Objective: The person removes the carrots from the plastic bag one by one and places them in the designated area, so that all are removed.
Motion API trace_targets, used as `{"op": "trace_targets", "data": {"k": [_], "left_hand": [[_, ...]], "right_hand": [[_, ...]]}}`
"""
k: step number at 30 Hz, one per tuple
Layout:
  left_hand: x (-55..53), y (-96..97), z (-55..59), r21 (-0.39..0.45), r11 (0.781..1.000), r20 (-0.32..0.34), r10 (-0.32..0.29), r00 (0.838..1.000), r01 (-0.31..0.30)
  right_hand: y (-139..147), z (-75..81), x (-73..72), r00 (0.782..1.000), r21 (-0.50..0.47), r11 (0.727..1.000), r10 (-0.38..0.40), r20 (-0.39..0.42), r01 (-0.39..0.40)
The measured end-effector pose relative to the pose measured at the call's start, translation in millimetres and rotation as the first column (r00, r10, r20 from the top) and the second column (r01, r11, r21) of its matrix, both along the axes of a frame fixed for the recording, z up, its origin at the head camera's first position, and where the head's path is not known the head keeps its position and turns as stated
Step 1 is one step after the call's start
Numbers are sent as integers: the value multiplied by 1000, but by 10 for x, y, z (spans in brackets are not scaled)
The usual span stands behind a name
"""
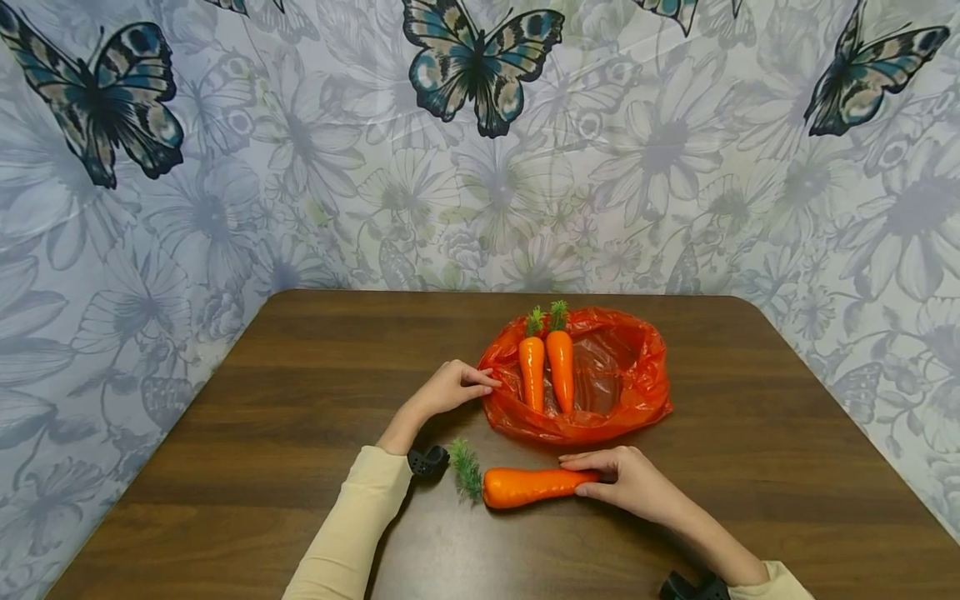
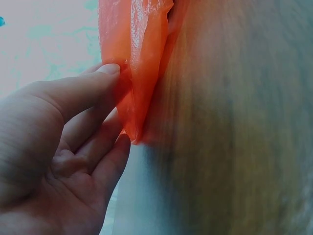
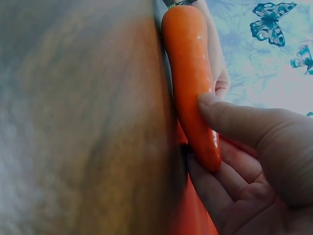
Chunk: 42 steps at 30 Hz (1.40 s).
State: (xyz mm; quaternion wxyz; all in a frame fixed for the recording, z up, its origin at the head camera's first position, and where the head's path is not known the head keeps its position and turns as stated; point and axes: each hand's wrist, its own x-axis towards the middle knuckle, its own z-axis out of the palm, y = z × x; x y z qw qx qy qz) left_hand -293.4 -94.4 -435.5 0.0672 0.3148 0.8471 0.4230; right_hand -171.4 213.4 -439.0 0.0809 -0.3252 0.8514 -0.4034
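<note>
A red plastic bag [image 1: 637,375] lies on the table with its mouth spread wide, and two carrots [image 1: 532,373] with green tops rest side by side in its left part. At the bag's left rim, my left hand [image 1: 453,387] pinches the thin plastic between thumb and fingers, as the left wrist view also shows. A third, larger carrot [image 1: 525,487] lies sideways in front of the bag, its feathery green top [image 1: 466,471] pointing left. My right hand [image 1: 626,483] grips its narrow tip, thumb on the near side and fingers on the far side.
The brown wooden table [image 1: 300,358] has rounded far corners and stands against a wall covering [image 1: 315,167] printed with flowers and butterflies. Black wrist devices [image 1: 429,461] are worn on both arms. The left forearm reaches in beside the third carrot's green top.
</note>
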Motion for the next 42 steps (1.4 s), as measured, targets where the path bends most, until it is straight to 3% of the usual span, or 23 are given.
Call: {"op": "trace_targets", "data": {"k": [5,9,16,23,27,32,37,42], "left_hand": [[8,-2,-9,-8,1000,-19,6,1000,-6],[14,4,-8,-6,1000,-20,4,1000,-4],[5,22,-27,-8,1000,-24,-2,1000,2],[15,23,-48,-8,1000,-24,3,1000,-3],[18,11,-63,-1,1000,-23,-1,1000,1],[26,-15,-81,-3,1000,-25,-5,1000,5],[15,-25,-73,5,1000,-37,-15,999,15],[-9,-24,-48,9,1000,-32,-25,999,25]], "right_hand": [[-16,39,23,1000,4,1000,-29,0,29],[-14,113,38,995,-3,996,-85,-47,85],[49,353,15,968,-58,975,-221,-121,216],[45,580,-112,934,-148,935,-340,-105,323],[-46,540,-306,907,-168,905,-410,-98,391],[-209,361,-563,894,-86,906,-422,-149,414],[-319,261,-715,909,19,919,-385,-158,393],[-376,263,-798,929,105,925,-352,-117,364]]}}
